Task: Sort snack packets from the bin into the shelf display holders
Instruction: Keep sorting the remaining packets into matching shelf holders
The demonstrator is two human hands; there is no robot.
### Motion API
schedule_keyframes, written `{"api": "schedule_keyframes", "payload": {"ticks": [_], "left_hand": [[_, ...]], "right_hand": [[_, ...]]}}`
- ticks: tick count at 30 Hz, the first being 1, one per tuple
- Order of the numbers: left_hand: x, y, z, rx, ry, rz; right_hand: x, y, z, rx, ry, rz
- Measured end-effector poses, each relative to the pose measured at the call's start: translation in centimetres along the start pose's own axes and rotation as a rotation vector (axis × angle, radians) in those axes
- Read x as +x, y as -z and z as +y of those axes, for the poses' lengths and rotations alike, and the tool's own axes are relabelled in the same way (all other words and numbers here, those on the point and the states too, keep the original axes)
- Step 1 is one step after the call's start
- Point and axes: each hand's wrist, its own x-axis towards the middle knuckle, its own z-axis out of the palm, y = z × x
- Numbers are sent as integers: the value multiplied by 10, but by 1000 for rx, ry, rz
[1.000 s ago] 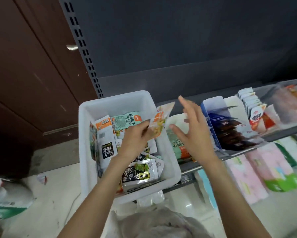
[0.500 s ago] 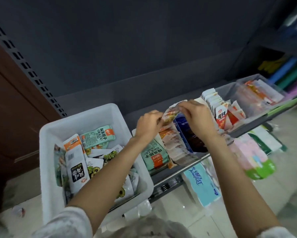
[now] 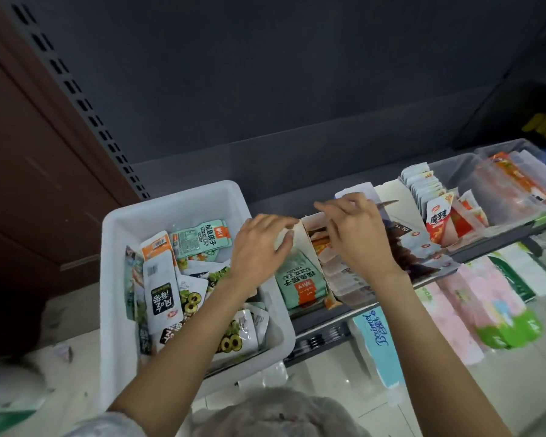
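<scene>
Left hand loose on holder wall; right hand tucking packet, grip hidden. Bin lies left, nearer left hand.

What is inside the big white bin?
The white bin holds loose snack packets, green, orange and black-and-white. The left forearm covers some, and lower layers are hidden.

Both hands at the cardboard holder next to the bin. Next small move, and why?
Probably draw the left hand back to the white bin for another packet: both hands sit at the cardboard holder, the right hand over its orange packets, and the bin holds many more.
</scene>
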Motion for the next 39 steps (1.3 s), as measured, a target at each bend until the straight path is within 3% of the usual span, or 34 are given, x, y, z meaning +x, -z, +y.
{"api": "schedule_keyframes", "payload": {"ticks": [2,4,8,11,15,19,21,24,26,29,31,33,36,39], "left_hand": [[-24,18,-16,26,40,142],[-54,34,-38,95,130,170],[-109,53,-71,239,459,-52],[-135,56,-80,274,648,-227],[-149,52,-87,280,708,-370],[-154,50,-89,294,699,-373],[-154,50,-90,288,703,-369],[-152,52,-90,245,720,-369],[-150,55,-86,142,757,-276],[-137,68,-70,-312,876,-51],[-126,80,-53,-716,911,-29],[-121,89,-42,-920,871,-74],[-114,99,-33,-873,715,-132],[-95,103,-24,-742,553,-269]], "right_hand": [[0,4,-34,222,2,27],[0,-2,-70,373,57,-79],[-2,-43,-127,423,128,-424],[-3,-74,-155,285,154,-690],[-9,-89,-174,60,151,-816],[-20,-92,-174,125,7,-883],[-24,-89,-172,170,-45,-844],[-19,-75,-166,212,-161,-610],[-13,-60,-159,281,-253,-466],[-6,-43,-149,598,-406,-316],[-7,-32,-147,976,-552,-275],[-11,-22,-146,1251,-665,-288],[-18,-8,-134,1325,-745,-240],[-31,14,-103,1182,-704,-197]]}}
